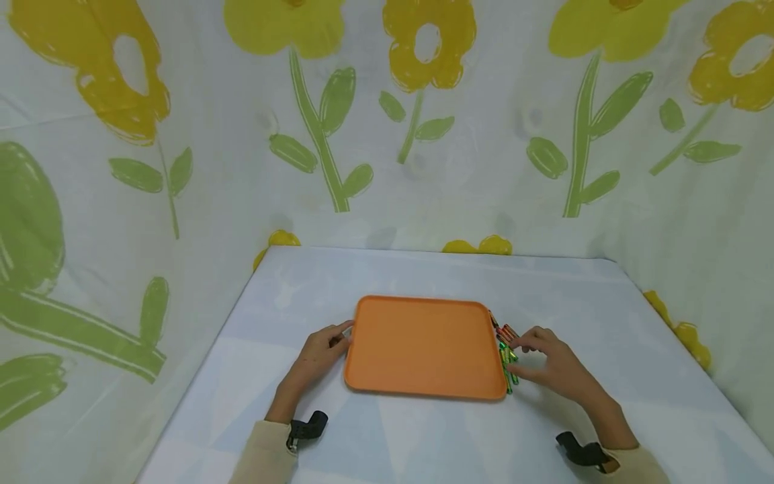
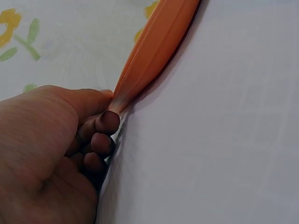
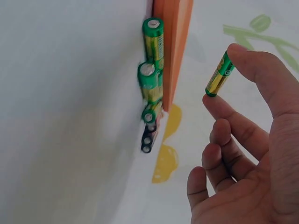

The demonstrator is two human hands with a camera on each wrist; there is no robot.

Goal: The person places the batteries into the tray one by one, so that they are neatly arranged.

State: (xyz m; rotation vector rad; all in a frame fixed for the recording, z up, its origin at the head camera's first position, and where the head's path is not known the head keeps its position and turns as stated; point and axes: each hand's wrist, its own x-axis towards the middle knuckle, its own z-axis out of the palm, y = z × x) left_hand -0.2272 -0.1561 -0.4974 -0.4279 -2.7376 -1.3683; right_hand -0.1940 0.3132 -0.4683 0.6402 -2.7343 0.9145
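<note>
The orange tray (image 1: 426, 347) is rectangular, with rounded corners and a low raised rim, and lies flat on the table (image 1: 329, 437), long sides running left to right. The left hand (image 1: 320, 353) pinches its left edge between thumb and forefinger. One slim battery (image 3: 219, 73), green at the ends with a gold band, is held endwise and tilted between thumb and forefinger of the right hand (image 1: 553, 363). Further green-and-gold batteries (image 3: 153, 42) lie just beside the tray's right edge. Reddish batteries with dark ends (image 1: 506, 334) lie beyond these, near the far right corner.
</note>
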